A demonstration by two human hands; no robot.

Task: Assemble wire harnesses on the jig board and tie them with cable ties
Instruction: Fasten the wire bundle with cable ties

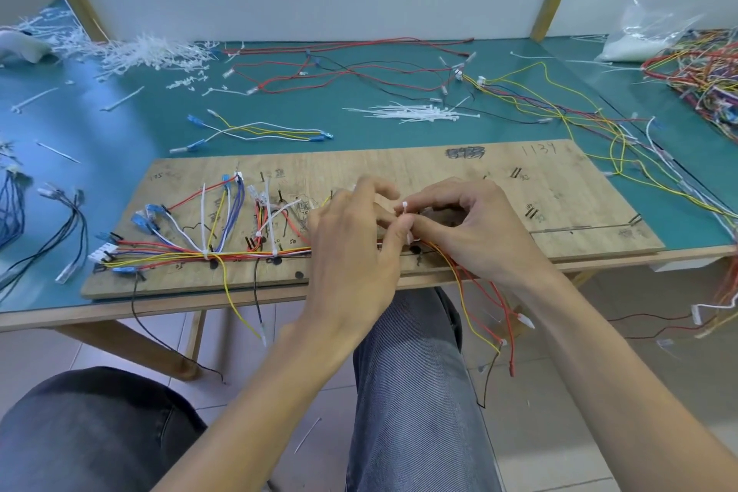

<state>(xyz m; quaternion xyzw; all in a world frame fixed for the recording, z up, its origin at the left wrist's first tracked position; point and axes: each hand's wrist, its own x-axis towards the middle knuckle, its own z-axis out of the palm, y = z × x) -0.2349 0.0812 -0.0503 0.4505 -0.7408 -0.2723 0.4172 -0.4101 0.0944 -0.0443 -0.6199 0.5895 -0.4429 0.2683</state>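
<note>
Your left hand [351, 244] and right hand [471, 228] meet over the middle of the jig board [439, 168], fingers curled. Both pinch one white cable tie [407, 226], which stands upright between your thumbs and forefingers with its head on top. Whether its strap is already threaded through the head cannot be told.

The wire harness [167, 254] lies along the near edge of the jig board: red, yellow, blue, white and black wires run from the board's left end towards your hands. Some red and yellow ends hang over the near edge below your right hand. Two fitted ties [205, 220] already stand on the bundle left of your hands, their long tails pointing up.

Near the far right corner of the jig board the handwritten number "1134" [539, 150] is readable. Just left of it is a scribbled-over black mark [465, 152] that cannot be read. The small pen notes beside the pegs are too small to read.

Beyond the far edge of the jig board lies a bunch of loose cable ties [415, 114]. Beyond its far left corner are short yellow and white leads [259, 130] with blue connectors. Further back on the left sits a heap of white tie offcuts [147, 52], and beyond the board's right end a tangle of coloured wires [703, 72]
</note>
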